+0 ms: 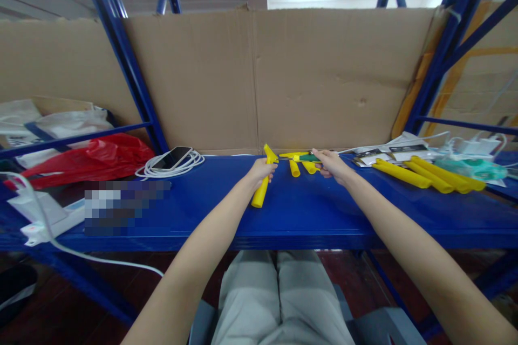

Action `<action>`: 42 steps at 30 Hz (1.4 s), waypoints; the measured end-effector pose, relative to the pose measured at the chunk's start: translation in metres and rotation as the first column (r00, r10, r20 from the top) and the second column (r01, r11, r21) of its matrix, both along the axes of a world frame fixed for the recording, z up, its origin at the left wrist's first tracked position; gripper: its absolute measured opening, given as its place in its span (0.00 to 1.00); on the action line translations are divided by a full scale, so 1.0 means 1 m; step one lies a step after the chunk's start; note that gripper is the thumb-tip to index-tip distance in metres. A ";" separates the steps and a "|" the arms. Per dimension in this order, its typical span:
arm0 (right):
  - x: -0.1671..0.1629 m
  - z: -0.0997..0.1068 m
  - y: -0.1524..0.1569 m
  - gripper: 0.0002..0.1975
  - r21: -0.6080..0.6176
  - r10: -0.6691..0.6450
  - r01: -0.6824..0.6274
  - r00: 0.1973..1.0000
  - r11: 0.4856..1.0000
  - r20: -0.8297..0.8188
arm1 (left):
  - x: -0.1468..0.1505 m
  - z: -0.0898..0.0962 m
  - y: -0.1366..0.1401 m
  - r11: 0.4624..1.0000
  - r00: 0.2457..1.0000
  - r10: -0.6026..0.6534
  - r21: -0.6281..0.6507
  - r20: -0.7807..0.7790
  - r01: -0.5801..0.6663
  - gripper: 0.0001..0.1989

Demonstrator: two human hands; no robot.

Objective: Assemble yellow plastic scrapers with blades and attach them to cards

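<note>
My left hand [262, 171] is wrapped round a yellow plastic piece [260, 195] with a tube-like handle and a flared head, held tilted above the blue shelf top. In my right hand [331, 164] is a screwdriver [309, 158] with a green handle. Its shaft points left, toward the head of the yellow piece; whether the tip touches it I cannot tell. Just behind the screwdriver lie further yellow parts, among them a short yellow tube end [295, 169], partly hidden by my right hand.
Several yellow tubes [400, 173] lie at the right beside flat packets [370, 157] and a green plastic bag [471, 168]. At the left are a phone [174, 158] on a coiled white cable [151, 170], a red bag [101, 156] and a power strip [60, 223]. Cardboard [324, 81] closes the back.
</note>
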State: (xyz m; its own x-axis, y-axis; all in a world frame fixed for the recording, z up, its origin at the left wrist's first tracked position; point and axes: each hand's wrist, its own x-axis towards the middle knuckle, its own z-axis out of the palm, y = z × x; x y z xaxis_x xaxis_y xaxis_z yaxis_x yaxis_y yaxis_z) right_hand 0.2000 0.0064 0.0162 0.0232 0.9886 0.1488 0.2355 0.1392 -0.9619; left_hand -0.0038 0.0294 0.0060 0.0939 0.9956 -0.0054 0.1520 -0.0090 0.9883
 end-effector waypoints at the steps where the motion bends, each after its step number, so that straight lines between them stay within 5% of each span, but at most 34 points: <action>1: 0.000 0.001 0.000 0.18 -0.022 0.023 -0.023 1.000 0.999 0.006 | 0.000 0.000 -0.001 1.000 1.000 0.004 -0.001 -0.003 -0.004 0.05; 11: -0.002 0.011 -0.008 0.12 -0.094 0.037 -0.040 0.999 0.995 -0.036 | 0.001 -0.001 -0.003 1.000 1.000 -0.008 -0.021 -0.029 0.007 0.05; 16: -0.002 0.008 -0.007 0.13 0.033 0.033 -0.034 0.999 0.999 0.025 | 0.000 -0.001 -0.001 0.999 1.000 -0.017 -0.028 -0.024 0.016 0.06; 21: -0.006 0.002 -0.004 0.12 0.184 -0.167 0.144 0.979 0.972 0.119 | 0.001 -0.001 -0.002 0.999 0.999 -0.024 -0.027 -0.022 0.023 0.06; 26: -0.007 0.002 -0.004 0.16 0.084 -0.099 0.088 0.986 0.993 0.135 | -0.001 -0.002 -0.001 0.999 1.000 -0.011 -0.044 -0.022 0.010 0.05; 34: -0.002 0.007 -0.002 0.15 -0.226 0.070 -0.103 0.986 0.969 -0.150 | -0.004 -0.004 0.004 0.997 1.000 -0.002 -0.074 0.004 0.002 0.04; 42: -0.003 0.007 -0.004 0.06 -0.123 0.120 -0.141 0.980 0.982 -0.161 | -0.004 -0.005 0.006 0.996 1.000 0.009 -0.084 0.021 -0.008 0.04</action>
